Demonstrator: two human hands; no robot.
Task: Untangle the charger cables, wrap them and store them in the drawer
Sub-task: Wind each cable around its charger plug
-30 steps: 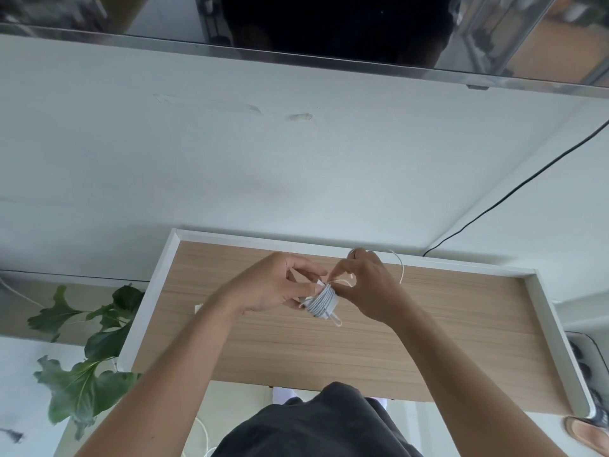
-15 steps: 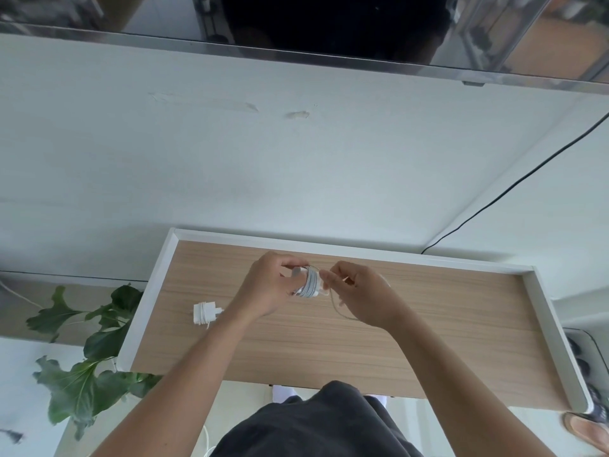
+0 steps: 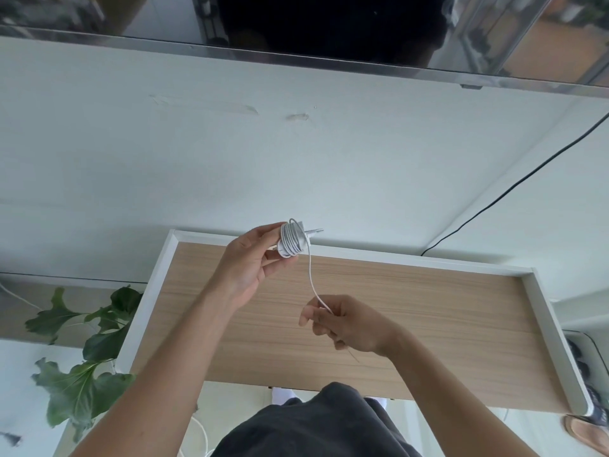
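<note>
My left hand (image 3: pixel 247 262) grips a white charger plug (image 3: pixel 290 242) with its cable wound in tight coils around it, held up over the back rim of the open drawer (image 3: pixel 155 275). A loose stretch of white cable (image 3: pixel 309 275) curves down from the coil. My right hand (image 3: pixel 349 324) pinches that cable lower down, above the drawer's wooden floor (image 3: pixel 428 324), and a short tail sticks out below its fingers.
A leafy plant (image 3: pixel 82 341) stands left of the drawer. A black cord (image 3: pixel 527 179) runs down the white wall on the right. A dark screen (image 3: pixel 329 21) hangs above. A power strip (image 3: pixel 580 357) and a sandal (image 3: pixel 586 433) lie at the right.
My hands have moved apart: the left lifted the wound charger up and back, the right drew the loose cable end down. The other white charger on the drawer floor is now hidden behind my left arm.
</note>
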